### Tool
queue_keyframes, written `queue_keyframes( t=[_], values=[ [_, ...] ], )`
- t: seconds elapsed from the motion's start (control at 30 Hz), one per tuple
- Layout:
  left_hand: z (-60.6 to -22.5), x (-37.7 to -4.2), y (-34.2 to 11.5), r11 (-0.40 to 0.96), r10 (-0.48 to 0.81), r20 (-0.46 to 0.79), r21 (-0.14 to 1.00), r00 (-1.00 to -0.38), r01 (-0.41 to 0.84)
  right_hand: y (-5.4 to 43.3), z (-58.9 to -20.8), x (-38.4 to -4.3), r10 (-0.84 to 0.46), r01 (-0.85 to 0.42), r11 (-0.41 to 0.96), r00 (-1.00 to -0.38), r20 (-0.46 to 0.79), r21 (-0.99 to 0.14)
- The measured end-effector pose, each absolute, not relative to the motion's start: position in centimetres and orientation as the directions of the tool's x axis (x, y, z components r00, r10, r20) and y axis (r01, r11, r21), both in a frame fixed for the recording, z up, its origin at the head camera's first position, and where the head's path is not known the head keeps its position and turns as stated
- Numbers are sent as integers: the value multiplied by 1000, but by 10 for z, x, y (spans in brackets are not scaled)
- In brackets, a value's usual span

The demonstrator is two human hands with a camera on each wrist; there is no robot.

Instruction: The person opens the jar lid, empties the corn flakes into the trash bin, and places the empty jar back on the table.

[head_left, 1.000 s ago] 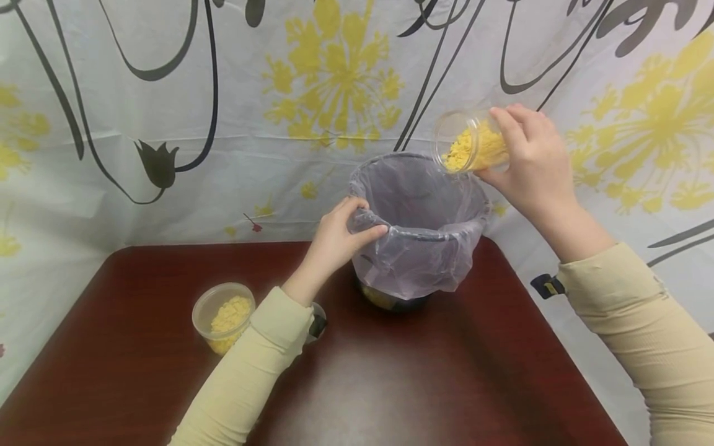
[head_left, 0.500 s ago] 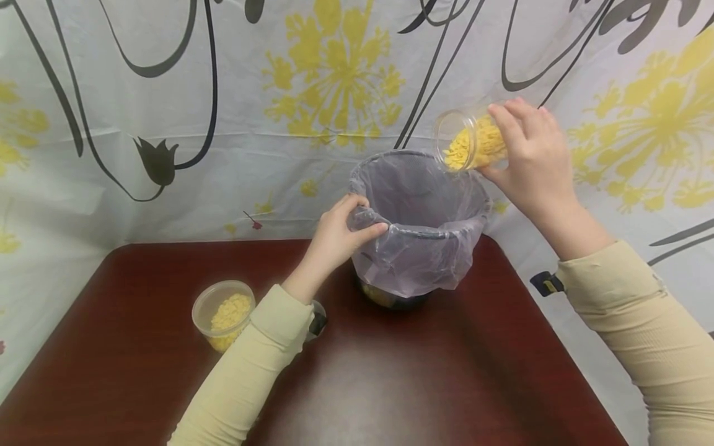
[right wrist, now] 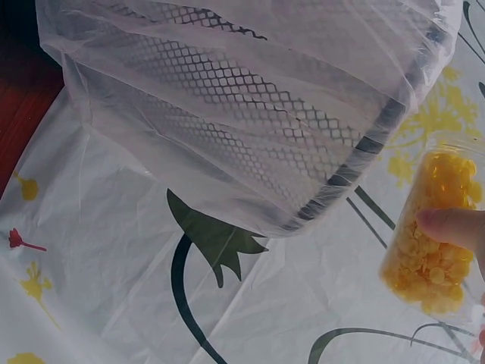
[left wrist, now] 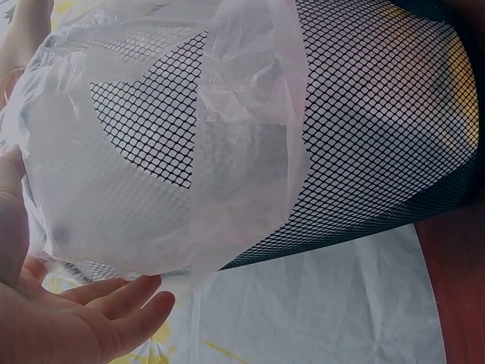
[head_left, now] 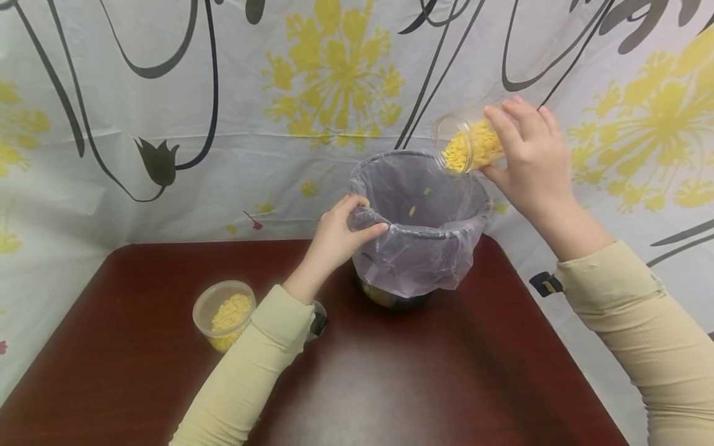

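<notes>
A mesh wastebasket stands on the table, lined with a translucent plastic bag folded over its rim. My left hand holds the rim at its near left side, with the thumb lying along the edge. Above the basket's right side, my right hand grips a clear plastic jar tilted on its side, its mouth pointing left over the opening. Yellow pieces fill much of the jar. A few loose yellow bits show inside the basket's opening. The right wrist view shows the thumb against the jar's wall.
A clear round tub with more yellow pieces stands on the left of the dark red table, close to my left sleeve. Behind the table hangs a white curtain with yellow and grey flower prints.
A few yellow bits have left the jar and now show in the basket's opening. The jar has shifted very slightly left. My left hand stays on the rim.
</notes>
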State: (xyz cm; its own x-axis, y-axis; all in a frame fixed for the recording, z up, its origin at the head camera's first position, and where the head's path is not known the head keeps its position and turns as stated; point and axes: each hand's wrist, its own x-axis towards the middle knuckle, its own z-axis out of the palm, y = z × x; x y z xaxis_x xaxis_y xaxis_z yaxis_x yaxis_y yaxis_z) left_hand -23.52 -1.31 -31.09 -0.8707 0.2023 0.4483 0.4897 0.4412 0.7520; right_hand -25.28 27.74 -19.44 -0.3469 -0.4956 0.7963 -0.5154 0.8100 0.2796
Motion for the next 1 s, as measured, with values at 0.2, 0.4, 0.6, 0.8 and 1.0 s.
queue_keyframes(
  t=[0.2,0.4,0.6,0.8,1.0],
  values=[
    [-311,-235,-13,439,202,456,749,-867,496,278,-194,-252,-501,-522,802,-322,803,291],
    [-312,-235,-13,434,200,451,755,-870,491,277,-196,-253,-493,-532,794,-280,823,294],
    [-313,-236,-13,439,200,452,752,-869,492,277,-197,-254,-488,-525,798,-270,830,298],
    [-313,-236,-13,435,201,458,751,-866,498,277,-197,-253,-492,-515,800,-271,827,307],
    [-312,-235,-12,428,201,455,756,-868,495,277,-196,-252,-498,-511,799,-266,826,317]
  ],
)
